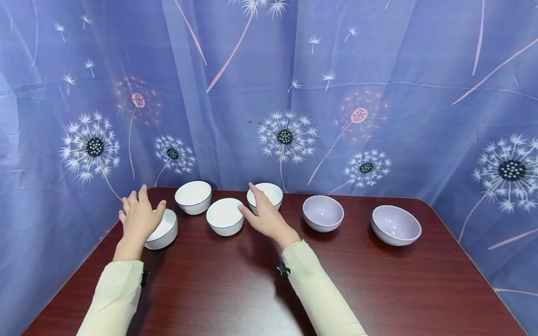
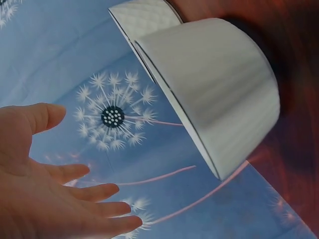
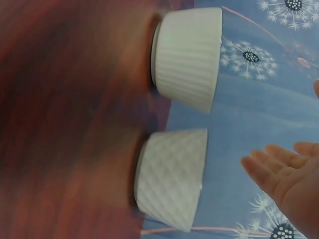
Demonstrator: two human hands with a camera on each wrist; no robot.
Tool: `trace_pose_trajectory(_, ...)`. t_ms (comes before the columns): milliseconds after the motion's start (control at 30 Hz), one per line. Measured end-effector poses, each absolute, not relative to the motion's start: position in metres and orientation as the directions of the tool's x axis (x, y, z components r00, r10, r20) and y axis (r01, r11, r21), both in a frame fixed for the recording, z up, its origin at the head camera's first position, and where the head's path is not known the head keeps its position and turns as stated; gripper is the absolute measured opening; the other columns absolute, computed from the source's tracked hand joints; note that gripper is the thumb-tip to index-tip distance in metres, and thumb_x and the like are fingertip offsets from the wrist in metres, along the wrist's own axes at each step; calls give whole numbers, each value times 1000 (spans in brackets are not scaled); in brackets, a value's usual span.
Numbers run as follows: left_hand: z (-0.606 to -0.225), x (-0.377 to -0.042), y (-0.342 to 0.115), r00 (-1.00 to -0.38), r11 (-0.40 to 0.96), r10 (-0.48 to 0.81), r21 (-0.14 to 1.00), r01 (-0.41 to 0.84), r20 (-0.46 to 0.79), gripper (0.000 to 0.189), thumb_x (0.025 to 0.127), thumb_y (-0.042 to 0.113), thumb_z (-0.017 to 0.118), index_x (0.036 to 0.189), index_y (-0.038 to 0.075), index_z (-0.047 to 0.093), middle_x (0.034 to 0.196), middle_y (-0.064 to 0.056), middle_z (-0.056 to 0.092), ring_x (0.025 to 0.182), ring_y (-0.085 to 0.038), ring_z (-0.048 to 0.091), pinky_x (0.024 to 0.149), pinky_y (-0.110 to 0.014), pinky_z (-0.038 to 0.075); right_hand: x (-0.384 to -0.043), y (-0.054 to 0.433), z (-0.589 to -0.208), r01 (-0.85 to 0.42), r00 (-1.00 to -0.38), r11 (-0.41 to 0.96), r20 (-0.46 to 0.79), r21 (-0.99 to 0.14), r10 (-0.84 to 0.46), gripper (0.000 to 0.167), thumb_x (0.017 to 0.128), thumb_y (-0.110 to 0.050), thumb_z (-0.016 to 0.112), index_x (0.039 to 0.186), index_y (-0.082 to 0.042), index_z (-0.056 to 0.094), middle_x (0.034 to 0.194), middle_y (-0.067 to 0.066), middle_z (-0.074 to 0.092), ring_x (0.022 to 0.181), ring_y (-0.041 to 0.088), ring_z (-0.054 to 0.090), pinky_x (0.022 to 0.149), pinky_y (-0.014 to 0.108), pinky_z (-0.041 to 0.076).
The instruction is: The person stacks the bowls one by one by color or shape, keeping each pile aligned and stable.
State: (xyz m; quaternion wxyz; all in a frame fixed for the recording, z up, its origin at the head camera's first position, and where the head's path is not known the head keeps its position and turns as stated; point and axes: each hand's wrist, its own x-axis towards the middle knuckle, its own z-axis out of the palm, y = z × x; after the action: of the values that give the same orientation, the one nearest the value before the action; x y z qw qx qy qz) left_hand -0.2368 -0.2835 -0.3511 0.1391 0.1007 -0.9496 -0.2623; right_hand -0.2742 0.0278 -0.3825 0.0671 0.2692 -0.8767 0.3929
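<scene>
My left hand (image 1: 138, 219) hovers over the leftmost white bowl (image 1: 166, 235), its fingers spread and holding nothing. In the left wrist view that bowl (image 2: 219, 89) has a smooth side and a thin dark rim, and the left fingers (image 2: 107, 206) stand apart from it. A white bowl with a diamond pattern (image 1: 194, 198) stands behind. My right hand (image 1: 269, 219) is extended with nothing in it, between a ribbed white bowl (image 1: 224, 218) and another diamond-patterned white bowl (image 1: 271, 192), which it partly hides. In the right wrist view, the right fingers (image 3: 269, 169) stay apart from both bowls.
Two lilac bowls stand to the right, one nearer the middle (image 1: 322, 213) and one farther right (image 1: 396, 226). All the bowls are upright on a dark red wooden table (image 1: 218, 289). A blue dandelion-print curtain (image 1: 235, 116) hangs behind and along both sides.
</scene>
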Motion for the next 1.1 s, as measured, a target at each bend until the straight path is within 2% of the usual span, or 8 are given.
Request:
trace_pose_trajectory(200, -357, -236, -294, -941, 817, -281, 562, -131, 188, 75, 97, 28, 48, 149, -9, 9, 145, -44, 11, 134, -61, 3, 101, -76, 10, -272, 22, -391, -495, -849, 462, 296, -736, -437, 71, 98, -35, 53, 151, -1, 21, 152, 18, 31, 140, 27, 30, 114, 41, 28)
trace_pose_trajectory(467, -367, -235, -305, -951, 767, -285, 624, -148, 124, 76, 97, 29, 47, 148, -11, 8, 143, -45, 12, 129, -63, 14, 97, -76, 18, -272, 13, -407, -446, -859, 367, 276, -817, -431, 68, 97, -26, 56, 149, 4, 24, 142, 27, 39, 127, 41, 44, 101, 48, 44)
trace_pose_trajectory(667, -372, -234, -314, -949, 722, -305, 670, -172, 85, 75, 98, 28, 45, 147, -13, 7, 142, -46, 15, 129, -63, 15, 105, -70, 18, -271, 5, -413, -395, -875, 326, 243, -859, -419, 68, 97, -25, 56, 148, 5, 23, 143, 29, 38, 128, 39, 45, 103, 49, 42)
trace_pose_trajectory(800, -375, -234, -317, -940, 657, -338, 729, -194, 54, 73, 99, 25, 44, 147, -14, 7, 145, -44, 15, 134, -58, 13, 112, -62, 16, -269, 3, -412, -369, -888, 335, 222, -867, -402, 69, 97, -26, 55, 149, 5, 22, 144, 28, 38, 131, 36, 42, 104, 46, 42)
trace_pose_trajectory(967, -379, -231, -320, -922, 500, -387, 838, -219, -11, 72, 100, 24, 42, 148, -13, 3, 146, -42, 15, 138, -51, 17, 114, -55, 19, -270, 0, -416, -354, -900, 355, 213, -865, -380, 68, 97, -26, 55, 148, 6, 23, 144, 29, 37, 132, 36, 39, 102, 45, 43)
trace_pose_trajectory(1100, -383, -230, -321, -917, 398, -396, 890, -223, -53, 71, 100, 23, 40, 148, -13, 1, 144, -45, 15, 137, -51, 19, 114, -54, 20, -270, -3, -419, -328, -914, 391, 185, -860, -360, 69, 97, -27, 55, 148, 7, 22, 146, 28, 35, 136, 34, 35, 108, 45, 37)
